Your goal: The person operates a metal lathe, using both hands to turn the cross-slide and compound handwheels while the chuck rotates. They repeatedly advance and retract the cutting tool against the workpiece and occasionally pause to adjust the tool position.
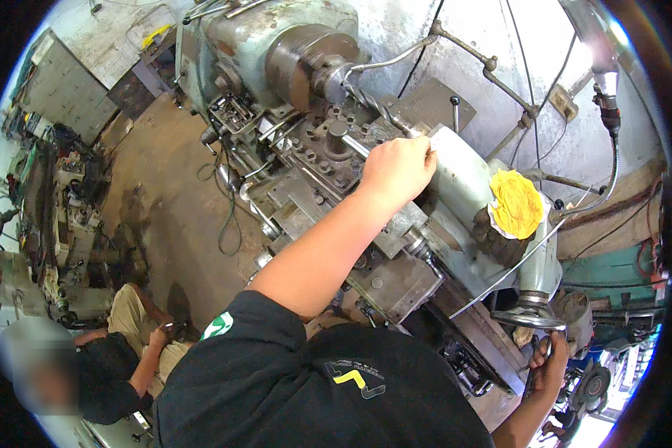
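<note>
A lathe fills the middle. Its large dark chuck (295,63) grips a round metal workpiece (331,79). A twist drill bit (373,107) reaches from the pale green tailstock (455,160) to the workpiece's face. My left hand (398,168) is closed in a fist beside the tailstock's front end, over the tool post lever (355,145); whatever it holds is hidden beneath it. Low at the right, my right hand (549,367) is wrapped round the handle of the tailstock handwheel (529,316).
A yellow cloth (517,205) lies on the tailstock. A jointed pipe (470,46) and a lit lamp (606,78) hang over the lathe. At lower left sits another person (104,373). Cluttered shelves (71,216) line the left; a loose cable (231,224) trails onto the floor.
</note>
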Action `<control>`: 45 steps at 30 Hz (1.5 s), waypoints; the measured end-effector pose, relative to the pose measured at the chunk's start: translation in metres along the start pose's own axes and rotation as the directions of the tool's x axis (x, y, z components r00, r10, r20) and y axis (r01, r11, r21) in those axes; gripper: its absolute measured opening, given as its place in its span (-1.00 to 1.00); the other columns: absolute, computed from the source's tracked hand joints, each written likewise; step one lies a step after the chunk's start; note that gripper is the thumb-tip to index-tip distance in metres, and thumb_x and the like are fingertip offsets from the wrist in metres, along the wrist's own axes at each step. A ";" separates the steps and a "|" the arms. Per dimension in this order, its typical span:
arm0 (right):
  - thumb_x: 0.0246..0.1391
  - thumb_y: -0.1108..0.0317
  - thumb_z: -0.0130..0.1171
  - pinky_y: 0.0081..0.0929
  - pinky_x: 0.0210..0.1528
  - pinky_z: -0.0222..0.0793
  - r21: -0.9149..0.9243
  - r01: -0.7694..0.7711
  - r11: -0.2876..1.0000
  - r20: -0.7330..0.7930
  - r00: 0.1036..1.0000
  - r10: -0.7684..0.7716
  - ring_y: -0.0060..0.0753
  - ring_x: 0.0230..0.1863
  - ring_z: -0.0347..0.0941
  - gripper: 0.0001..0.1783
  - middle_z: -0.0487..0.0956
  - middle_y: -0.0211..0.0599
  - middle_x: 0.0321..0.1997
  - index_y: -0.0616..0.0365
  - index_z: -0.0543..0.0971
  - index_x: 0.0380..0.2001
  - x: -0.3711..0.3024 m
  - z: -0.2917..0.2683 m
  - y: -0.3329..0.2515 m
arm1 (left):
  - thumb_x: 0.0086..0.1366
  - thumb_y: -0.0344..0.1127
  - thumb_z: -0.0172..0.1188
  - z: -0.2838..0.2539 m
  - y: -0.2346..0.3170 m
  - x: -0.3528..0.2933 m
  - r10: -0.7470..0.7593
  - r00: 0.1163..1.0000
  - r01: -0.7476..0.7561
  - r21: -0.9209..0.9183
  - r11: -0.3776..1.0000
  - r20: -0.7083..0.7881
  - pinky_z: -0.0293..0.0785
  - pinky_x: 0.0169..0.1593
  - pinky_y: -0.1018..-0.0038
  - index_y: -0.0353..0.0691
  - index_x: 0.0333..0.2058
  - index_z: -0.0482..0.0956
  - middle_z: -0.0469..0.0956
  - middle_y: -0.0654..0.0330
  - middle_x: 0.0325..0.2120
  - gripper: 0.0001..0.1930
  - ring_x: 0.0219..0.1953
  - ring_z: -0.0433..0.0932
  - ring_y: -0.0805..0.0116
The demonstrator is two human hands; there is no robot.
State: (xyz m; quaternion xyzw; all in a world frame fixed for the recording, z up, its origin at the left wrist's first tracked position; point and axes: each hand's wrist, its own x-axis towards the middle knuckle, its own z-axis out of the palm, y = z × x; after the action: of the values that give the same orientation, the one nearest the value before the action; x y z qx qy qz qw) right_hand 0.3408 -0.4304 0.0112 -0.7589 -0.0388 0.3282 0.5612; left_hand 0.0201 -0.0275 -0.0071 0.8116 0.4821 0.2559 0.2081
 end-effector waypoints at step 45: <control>0.34 -0.38 0.04 -0.66 -0.90 -0.03 0.197 -0.195 0.961 -0.241 0.940 0.240 -0.65 -0.92 0.09 -0.37 0.22 -0.57 -0.82 0.02 0.53 -0.08 0.001 0.015 0.009 | 0.40 -0.17 0.30 0.011 0.021 0.000 -0.031 0.999 0.040 0.263 0.964 -0.039 0.51 -0.34 0.22 -0.14 -0.21 0.67 0.63 0.03 -0.49 -0.82 -0.45 0.63 0.02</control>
State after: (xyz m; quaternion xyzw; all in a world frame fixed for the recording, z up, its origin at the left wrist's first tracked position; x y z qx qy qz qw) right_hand 0.3302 -0.4206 0.0009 -0.7446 0.1482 0.2872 0.5841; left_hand 0.0412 -0.0377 -0.0038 0.8187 0.5299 0.1999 0.0946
